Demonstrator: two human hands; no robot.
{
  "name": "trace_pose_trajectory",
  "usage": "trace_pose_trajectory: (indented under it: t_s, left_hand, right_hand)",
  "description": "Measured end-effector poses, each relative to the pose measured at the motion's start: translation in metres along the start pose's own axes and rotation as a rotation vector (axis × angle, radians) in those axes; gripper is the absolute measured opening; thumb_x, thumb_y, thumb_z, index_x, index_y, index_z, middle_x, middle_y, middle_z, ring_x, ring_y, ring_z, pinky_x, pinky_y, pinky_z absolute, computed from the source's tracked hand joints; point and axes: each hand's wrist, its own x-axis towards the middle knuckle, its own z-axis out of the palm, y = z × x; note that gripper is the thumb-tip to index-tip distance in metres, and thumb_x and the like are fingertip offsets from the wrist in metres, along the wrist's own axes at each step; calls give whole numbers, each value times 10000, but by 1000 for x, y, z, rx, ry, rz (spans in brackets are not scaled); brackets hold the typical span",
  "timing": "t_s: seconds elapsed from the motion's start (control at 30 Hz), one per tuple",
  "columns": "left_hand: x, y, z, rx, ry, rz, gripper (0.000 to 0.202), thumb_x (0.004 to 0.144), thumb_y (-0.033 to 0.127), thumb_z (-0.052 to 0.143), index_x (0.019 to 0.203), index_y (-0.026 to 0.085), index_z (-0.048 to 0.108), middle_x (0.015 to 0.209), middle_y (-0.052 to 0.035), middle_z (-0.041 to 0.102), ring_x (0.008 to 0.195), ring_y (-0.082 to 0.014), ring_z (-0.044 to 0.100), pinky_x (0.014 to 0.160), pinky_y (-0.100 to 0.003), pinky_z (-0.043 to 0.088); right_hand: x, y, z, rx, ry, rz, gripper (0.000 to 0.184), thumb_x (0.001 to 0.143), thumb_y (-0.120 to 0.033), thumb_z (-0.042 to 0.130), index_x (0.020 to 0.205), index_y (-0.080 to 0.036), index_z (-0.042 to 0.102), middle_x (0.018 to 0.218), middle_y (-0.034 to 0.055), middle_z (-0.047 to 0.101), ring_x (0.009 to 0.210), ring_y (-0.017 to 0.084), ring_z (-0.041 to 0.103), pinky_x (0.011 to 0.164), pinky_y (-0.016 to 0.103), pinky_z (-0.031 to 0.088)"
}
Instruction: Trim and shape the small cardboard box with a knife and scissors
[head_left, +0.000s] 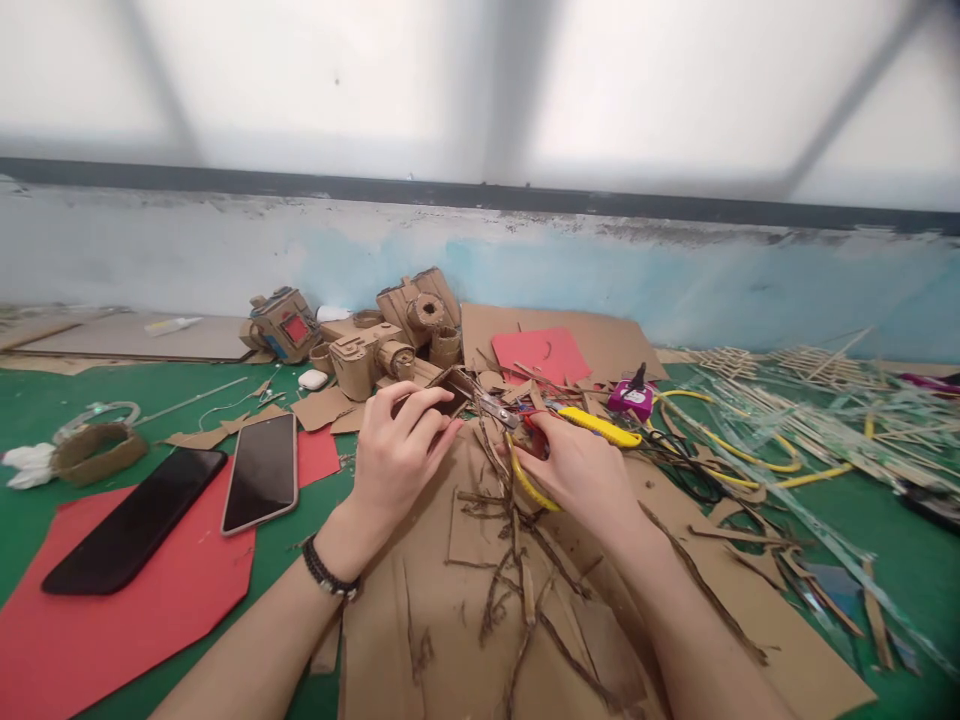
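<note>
My left hand [401, 445] is closed round a small open cardboard piece [452, 385], dark inside, its edge facing right. Pliers [499, 410] with metal jaws and yellow-and-red grips are in my right hand [574, 465], its fingers wrapped round them. The jaws meet or nearly meet the right edge of the cardboard piece; exact contact is too small to tell. A yellow bar [600, 427] shows behind my right hand, perhaps the other grip. Thin brown twisted strips [517, 570] lie below both hands on a cardboard sheet [390, 640].
Cardboard camera models [367, 355] stand at the back by the wall. Two phones [262, 470] and red paper [187, 590] lie left. On the right are a yellow cable [780, 465], a purple box [630, 398], clear strips and thin wooden sticks [810, 400]. Cardboard scraps [817, 580] lie nearer.
</note>
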Motion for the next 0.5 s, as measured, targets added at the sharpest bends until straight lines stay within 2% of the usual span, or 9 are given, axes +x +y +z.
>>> trace_pose_trajectory:
  t_s: [0.17, 0.37, 0.5]
  left_hand:
    - [1, -4, 2, -7, 24, -34, 174, 990, 199, 777, 846, 249, 693, 1123, -76, 823, 1083, -298, 662, 918, -486, 585]
    - [3, -6, -1, -24, 36, -65, 166, 996, 207, 778, 860, 251, 695, 1147, -76, 806, 1072, -292, 665, 918, -489, 587]
    - [5, -5, -3, -38, 34, -48, 170, 991, 197, 785, 859, 245, 688, 1151, -75, 805, 1078, -290, 669, 905, -472, 594]
  right_hand:
    - [2, 1, -5, -61, -13, 27, 276, 965, -543, 705, 990, -275, 765, 882, 59, 804, 801, 265, 712, 608, 313, 256]
    - [0, -7, -16, -145, -43, 49, 297, 986, -549, 699, 1050, -275, 794, 942, 91, 834, 831, 279, 740, 604, 314, 227]
    - [0, -7, -14, -196, -46, 56, 315, 998, -563, 687, 1050, -270, 790, 937, 95, 836, 816, 277, 748, 597, 318, 213]
